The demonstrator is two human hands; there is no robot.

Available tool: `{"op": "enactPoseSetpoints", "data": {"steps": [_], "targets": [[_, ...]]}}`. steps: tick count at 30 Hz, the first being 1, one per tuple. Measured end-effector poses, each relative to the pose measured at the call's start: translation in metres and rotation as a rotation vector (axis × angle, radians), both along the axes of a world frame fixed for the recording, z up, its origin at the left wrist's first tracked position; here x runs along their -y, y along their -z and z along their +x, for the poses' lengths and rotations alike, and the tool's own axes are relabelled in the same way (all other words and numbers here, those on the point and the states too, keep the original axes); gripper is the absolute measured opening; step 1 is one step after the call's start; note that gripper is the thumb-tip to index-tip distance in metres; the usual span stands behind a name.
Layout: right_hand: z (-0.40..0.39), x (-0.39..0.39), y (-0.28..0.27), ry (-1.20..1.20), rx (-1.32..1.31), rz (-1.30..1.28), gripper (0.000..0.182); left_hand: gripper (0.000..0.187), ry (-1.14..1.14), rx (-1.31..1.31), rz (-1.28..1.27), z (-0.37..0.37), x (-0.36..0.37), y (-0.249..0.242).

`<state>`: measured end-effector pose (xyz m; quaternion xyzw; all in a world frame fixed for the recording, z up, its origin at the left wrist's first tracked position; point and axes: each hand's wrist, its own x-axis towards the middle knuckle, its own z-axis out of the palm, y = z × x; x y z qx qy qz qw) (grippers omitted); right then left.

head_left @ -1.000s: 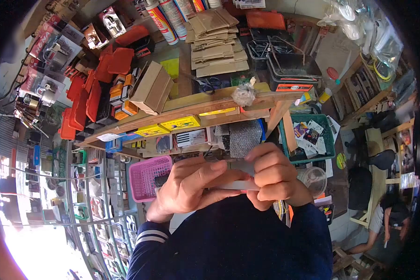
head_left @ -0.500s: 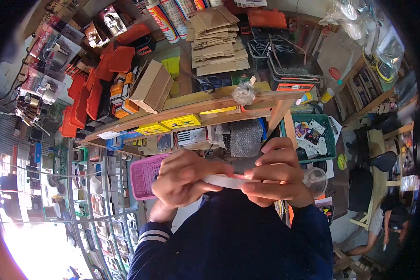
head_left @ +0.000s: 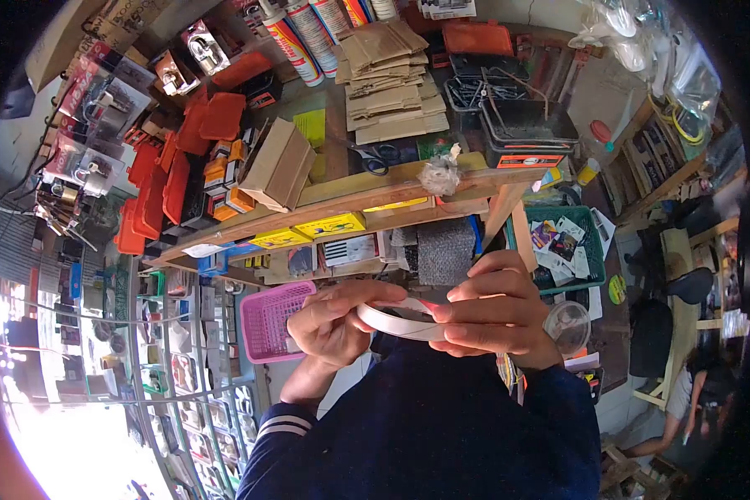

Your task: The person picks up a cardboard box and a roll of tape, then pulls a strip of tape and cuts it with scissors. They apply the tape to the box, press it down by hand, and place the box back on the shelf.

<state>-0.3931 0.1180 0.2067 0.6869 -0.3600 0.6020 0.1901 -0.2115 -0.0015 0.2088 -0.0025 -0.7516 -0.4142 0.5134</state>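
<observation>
A narrow white roll of tape [head_left: 392,323] is held in front of my chest, tilted so that its ring opening shows. My left hand [head_left: 329,323] grips the roll's left side, thumb and fingers closed around its edge. On the other side, my right hand [head_left: 502,317] pinches it between thumb and fingertips, the fingers stacked along the rim. A small reddish strip shows inside the ring near the right fingertips. Behind the left hand is a pink plastic basket [head_left: 252,333]; a clear round tub [head_left: 568,327] sits just past my right hand.
A wooden shelf edge [head_left: 333,196] runs across ahead, bearing a stack of flattened cardboard [head_left: 398,117], scissors [head_left: 373,158] and a black toolbox [head_left: 529,137]. At right is a green basket [head_left: 598,267] with cards. Another person [head_left: 683,404] bends low at far right.
The roll has tilted from nearly edge-on, so its ring opening shows more. My left hand has turned and shifted slightly right. The whole view has shifted a little.
</observation>
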Motion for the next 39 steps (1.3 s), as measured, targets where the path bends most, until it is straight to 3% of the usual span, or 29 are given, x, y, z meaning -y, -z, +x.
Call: {"op": "enactPoseSetpoints", "data": {"steps": [9,14,22,27,39], "targets": [[0.002,0.015,-0.01,-0.072,-0.01,0.089,0.037,0.034,0.124,0.024,0.069,0.005,0.005,0.016],[-0.002,0.028,-0.004,-0.19,-0.084,-0.021,0.034,0.035,0.168,0.07,0.002,0.008,0.011,0.011],[0.002,0.031,-0.002,-0.186,-0.012,-0.151,0.029,0.04,0.204,0.144,0.001,0.013,0.011,0.016],[0.005,0.028,-0.004,-0.14,0.003,-0.168,0.026,0.037,0.247,0.021,0.09,0.008,0.007,0.021],[0.014,0.029,-0.003,-0.202,-0.035,-0.292,0.026,0.038,0.289,0.032,0.148,0.015,-0.001,0.024]]}}
